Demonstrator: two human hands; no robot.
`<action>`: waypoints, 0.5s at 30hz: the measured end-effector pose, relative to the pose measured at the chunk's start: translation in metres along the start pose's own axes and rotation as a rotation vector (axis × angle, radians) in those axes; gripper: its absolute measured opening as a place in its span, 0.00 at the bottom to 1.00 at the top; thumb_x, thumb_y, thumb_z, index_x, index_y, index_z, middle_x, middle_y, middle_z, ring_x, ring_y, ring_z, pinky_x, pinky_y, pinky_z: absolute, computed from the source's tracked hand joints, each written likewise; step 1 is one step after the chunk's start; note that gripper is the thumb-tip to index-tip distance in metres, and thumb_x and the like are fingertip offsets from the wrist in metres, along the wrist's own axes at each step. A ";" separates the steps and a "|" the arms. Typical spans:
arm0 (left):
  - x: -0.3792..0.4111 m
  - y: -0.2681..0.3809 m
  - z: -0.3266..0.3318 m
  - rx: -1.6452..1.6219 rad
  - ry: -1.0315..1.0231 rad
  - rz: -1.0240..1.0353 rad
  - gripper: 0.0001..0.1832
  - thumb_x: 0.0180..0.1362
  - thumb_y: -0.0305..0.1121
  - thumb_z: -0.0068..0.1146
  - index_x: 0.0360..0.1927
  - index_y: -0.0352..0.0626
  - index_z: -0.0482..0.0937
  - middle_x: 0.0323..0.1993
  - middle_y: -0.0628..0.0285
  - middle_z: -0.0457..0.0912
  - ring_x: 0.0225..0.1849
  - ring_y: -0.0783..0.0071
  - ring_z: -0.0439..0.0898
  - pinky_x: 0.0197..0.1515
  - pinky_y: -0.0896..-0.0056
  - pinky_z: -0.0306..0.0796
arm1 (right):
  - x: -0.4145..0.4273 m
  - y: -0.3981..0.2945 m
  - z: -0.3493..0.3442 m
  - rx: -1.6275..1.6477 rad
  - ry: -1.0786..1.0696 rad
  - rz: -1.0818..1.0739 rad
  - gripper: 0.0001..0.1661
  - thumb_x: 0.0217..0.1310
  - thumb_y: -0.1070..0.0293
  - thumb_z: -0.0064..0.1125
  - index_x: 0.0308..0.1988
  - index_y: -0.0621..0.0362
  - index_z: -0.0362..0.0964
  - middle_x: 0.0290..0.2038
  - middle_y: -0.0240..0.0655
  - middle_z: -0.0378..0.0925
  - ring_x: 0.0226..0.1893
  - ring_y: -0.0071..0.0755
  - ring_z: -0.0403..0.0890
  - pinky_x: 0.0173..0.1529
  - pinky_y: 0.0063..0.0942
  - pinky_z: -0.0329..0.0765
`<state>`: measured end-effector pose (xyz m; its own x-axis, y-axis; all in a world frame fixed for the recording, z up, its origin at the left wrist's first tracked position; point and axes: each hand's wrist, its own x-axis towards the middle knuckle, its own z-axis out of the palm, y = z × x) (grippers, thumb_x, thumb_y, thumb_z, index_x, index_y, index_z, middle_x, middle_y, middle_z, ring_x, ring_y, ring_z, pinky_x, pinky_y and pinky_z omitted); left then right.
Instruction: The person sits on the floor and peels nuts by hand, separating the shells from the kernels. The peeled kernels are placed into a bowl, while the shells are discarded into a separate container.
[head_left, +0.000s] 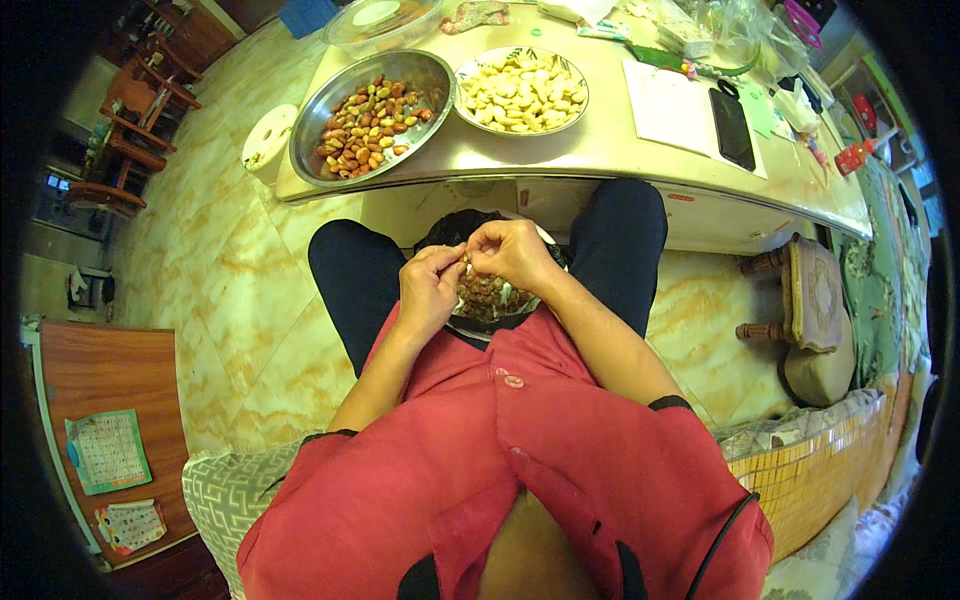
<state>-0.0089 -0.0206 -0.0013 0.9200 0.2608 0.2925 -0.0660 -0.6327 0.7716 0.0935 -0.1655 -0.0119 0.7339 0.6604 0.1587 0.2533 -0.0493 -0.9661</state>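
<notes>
My left hand (433, 287) and my right hand (511, 253) meet between my knees, fingertips together. Pinched between them is a small bean (466, 259), mostly hidden by the fingers. Directly below sits a bin lined with a black plastic bag (450, 229), holding a heap of brown bean skins (491, 296). On the table ahead, a steel bowl (304, 139) contains reddish-brown and greenish unpeeled beans (367, 124). Touching its right side, a white bowl with a leaf pattern (523, 54) is heaped with pale peeled beans (521, 94).
The table (540, 159) also bears a clear plastic container (382, 22), white paper (664, 109), a black smartphone (731, 129) and plastic bags (765, 45). A white round stool (270, 135) stands left of the table. To the right is a wooden stool (814, 292).
</notes>
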 end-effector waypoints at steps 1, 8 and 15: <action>0.000 -0.001 0.000 -0.010 -0.002 0.001 0.11 0.51 0.19 0.60 0.40 0.34 0.84 0.36 0.53 0.84 0.40 0.63 0.83 0.44 0.70 0.75 | 0.000 0.000 0.000 -0.012 -0.001 0.030 0.04 0.48 0.76 0.62 0.29 0.64 0.79 0.23 0.34 0.80 0.24 0.19 0.78 0.31 0.21 0.76; -0.001 -0.002 -0.004 -0.137 -0.044 -0.073 0.12 0.54 0.19 0.57 0.42 0.35 0.83 0.39 0.54 0.84 0.42 0.68 0.82 0.45 0.73 0.75 | 0.002 0.003 0.003 0.147 0.008 0.095 0.05 0.48 0.75 0.63 0.28 0.65 0.78 0.21 0.34 0.79 0.22 0.20 0.77 0.28 0.22 0.75; -0.002 -0.007 -0.005 -0.817 -0.080 -0.381 0.13 0.63 0.21 0.51 0.51 0.33 0.78 0.42 0.53 0.82 0.40 0.73 0.82 0.46 0.74 0.78 | 0.004 0.004 0.001 0.420 -0.046 0.223 0.02 0.52 0.78 0.60 0.29 0.66 0.76 0.22 0.32 0.79 0.22 0.20 0.78 0.27 0.21 0.75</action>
<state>-0.0122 -0.0128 -0.0043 0.9578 0.2758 -0.0813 0.0228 0.2091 0.9776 0.0968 -0.1624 -0.0156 0.7101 0.7014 -0.0620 -0.1907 0.1067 -0.9758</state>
